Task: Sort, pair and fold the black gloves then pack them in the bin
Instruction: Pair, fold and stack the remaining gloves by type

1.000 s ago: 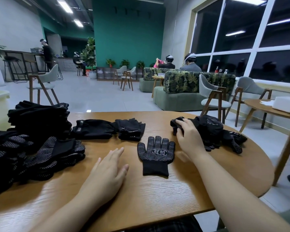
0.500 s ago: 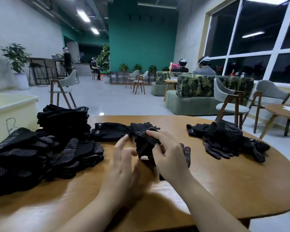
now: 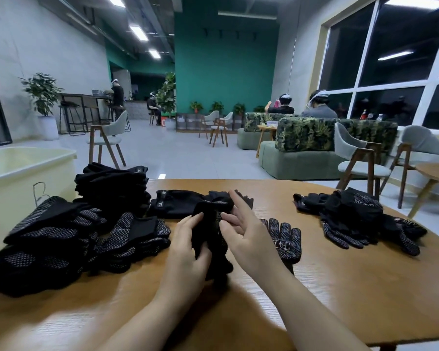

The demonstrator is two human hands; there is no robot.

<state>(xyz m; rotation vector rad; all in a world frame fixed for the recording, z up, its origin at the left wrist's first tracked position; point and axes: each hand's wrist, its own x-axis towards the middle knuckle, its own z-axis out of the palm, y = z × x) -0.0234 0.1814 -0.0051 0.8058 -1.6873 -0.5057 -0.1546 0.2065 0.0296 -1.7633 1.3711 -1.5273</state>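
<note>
Black glove (image 3: 212, 239) held up between both hands at the centre of the frame, above the wooden table (image 3: 340, 295).

Left hand (image 3: 188, 252) grips its lower part with thumb and fingers wrapped round the fabric; right hand (image 3: 243, 234) pinches its upper edge with fingertips. Just right of them a dotted glove (image 3: 285, 241) lies flat, fingers pointing away. A loose heap of gloves (image 3: 357, 219) sits at centre right, stacked gloves (image 3: 61, 239) fill the left side, and a pale yellow bin (image 3: 23, 173) stands at the far left.
</note>
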